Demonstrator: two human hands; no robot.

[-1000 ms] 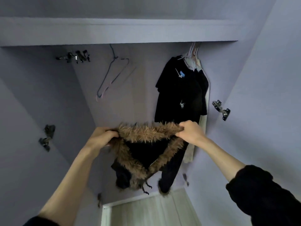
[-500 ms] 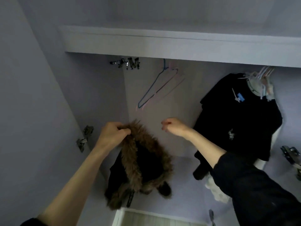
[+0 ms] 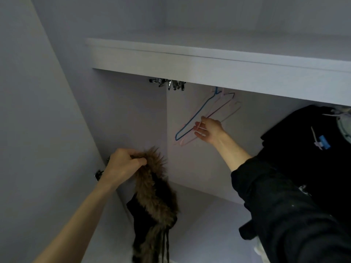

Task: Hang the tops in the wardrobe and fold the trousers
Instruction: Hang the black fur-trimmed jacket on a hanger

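My left hand grips the brown fur trim of a black top, which dangles down inside the open wardrobe. My right hand is raised to a bunch of thin wire hangers, a blue hanger and pale pink hangers, hanging under the shelf. Its fingers are stretched out and touch the hangers' lower bars; one pale bar lies across the fingers. Whether the hand has hold of a hanger is unclear.
A white shelf runs across the top. Black tops hang at the right, one with a blue clip. Metal clips sit under the shelf's left end. A door hinge shows on the left panel.
My right hand let go of the fur trim and rose to the wire hangers. The top now dangles from my left hand alone. The view has swung left and up.
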